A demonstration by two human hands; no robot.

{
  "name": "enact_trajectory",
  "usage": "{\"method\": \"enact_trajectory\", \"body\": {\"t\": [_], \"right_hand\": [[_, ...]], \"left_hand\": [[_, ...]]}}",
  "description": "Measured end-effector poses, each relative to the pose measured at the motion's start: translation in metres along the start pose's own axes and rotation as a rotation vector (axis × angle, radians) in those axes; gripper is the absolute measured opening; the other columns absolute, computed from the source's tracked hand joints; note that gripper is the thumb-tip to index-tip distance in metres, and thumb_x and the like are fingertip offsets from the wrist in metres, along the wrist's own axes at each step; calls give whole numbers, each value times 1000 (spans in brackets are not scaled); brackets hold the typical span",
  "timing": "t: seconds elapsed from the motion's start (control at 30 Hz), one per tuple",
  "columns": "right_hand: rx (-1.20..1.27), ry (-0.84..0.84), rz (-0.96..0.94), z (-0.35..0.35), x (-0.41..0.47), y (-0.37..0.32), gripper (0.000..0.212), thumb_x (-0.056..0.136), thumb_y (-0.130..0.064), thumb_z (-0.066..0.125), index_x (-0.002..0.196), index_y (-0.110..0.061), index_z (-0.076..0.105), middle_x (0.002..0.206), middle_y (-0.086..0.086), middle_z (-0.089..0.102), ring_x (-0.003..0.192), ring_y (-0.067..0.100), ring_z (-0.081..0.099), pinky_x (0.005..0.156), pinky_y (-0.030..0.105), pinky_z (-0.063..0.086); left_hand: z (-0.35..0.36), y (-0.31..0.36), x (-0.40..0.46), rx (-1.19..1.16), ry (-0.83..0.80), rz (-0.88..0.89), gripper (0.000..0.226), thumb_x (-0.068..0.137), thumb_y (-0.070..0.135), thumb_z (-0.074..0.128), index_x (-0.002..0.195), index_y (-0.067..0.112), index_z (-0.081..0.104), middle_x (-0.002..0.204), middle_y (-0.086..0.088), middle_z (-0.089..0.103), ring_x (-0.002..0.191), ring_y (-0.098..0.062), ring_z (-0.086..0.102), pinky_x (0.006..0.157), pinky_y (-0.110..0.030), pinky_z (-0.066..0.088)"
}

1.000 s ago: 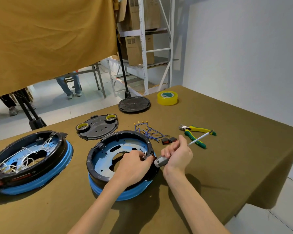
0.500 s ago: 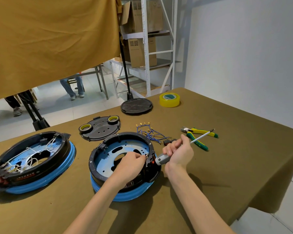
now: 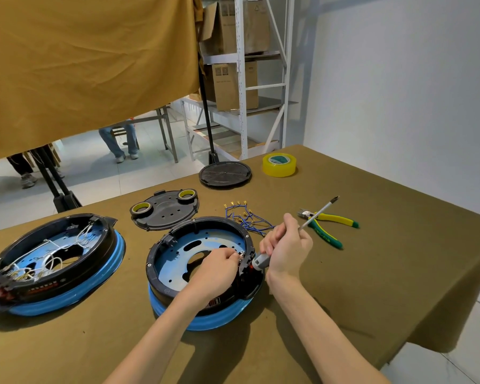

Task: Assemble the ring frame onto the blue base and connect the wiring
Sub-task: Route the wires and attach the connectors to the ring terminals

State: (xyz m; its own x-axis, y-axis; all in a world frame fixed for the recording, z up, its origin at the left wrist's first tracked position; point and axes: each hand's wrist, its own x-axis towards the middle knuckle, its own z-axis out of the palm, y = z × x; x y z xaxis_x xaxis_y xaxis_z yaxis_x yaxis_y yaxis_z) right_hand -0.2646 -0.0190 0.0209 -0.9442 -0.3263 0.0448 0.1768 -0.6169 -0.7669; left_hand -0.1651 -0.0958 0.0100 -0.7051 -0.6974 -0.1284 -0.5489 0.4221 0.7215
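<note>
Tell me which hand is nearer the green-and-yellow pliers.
Right. The right hand holds a screwdriver just beside the pliers; the left hand reaches inside the black ring, farther away.

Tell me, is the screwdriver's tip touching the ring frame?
No, the right hand holds the screwdriver tip-up, away from the ring frame.

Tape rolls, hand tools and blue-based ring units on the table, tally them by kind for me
Tape rolls: 3, the large yellow roll and two small rolls on the black plate
Hand tools: 2, screwdriver, pliers
Ring units: 2
Total: 7
</note>
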Motion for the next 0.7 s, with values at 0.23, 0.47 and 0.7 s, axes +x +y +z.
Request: {"method": "enact_trajectory", "body": {"t": [0.23,0.47,0.7], "right_hand": [[-39,-19,-3,-2,3,-3,50,91,-21,53,42,-24,42,41,-1,32,34,16,32,41,25,32],[-39,-55,-20,4,-1,0,47,88,-18,52,43,-22,39,39,-1,29,32,17,29,40,26,32],[-10,-19,18,3,4,1,58,99,-11,49,43,-23,40,40,-1,29,33,16,30,40,25,33]], "left_hand": [[1,0,0,41,10,0,34,109,25,35,78,15,47,69,-1,42,62,-16,39,60,-32,30],[-1,0,0,57,24,1,35,108,24,33,76,14,40,67,-1,36,60,-17,34,58,-33,27],[-1,-1,-4,80,60,8,36,109,22,33,75,14,42,67,-1,41,58,-15,36,56,-30,29]]}}
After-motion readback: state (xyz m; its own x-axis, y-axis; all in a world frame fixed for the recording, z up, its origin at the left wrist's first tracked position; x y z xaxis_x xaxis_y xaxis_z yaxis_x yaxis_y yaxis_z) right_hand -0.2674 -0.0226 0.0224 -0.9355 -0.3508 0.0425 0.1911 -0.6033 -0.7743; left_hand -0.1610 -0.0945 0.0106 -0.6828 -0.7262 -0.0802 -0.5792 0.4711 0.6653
